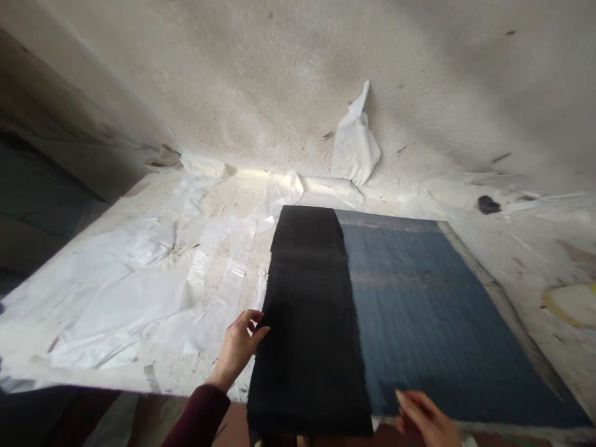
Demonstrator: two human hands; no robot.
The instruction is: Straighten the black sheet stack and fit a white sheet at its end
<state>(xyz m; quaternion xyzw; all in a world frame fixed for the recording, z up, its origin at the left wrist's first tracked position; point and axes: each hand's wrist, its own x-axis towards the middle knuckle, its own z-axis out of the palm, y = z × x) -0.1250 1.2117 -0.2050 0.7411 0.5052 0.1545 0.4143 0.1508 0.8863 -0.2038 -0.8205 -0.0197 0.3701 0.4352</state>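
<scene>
A long black strip with frayed side edges, apparently fabric (310,310), lies front to back over the table, its near end hanging past the front edge. At its left edge is my left hand (239,347), with thumb and fingers bent together on the border. To the right, a dark blue-grey ribbed sheet (419,310) lies flat and partly under the black strip. My right hand (423,419) is over the sheet's near edge, a little right of the strip. Its fingers are curled in and pressed together; whatever they may hold is hidden.
White sheeting and crumpled translucent plastic (125,298) cover the left of the table. A rough pale wall (279,81) rises behind, with a white scrap (356,146) against it. A small dark lump (488,205) sits at back right, and a pale yellow-rimmed object (570,304) at far right.
</scene>
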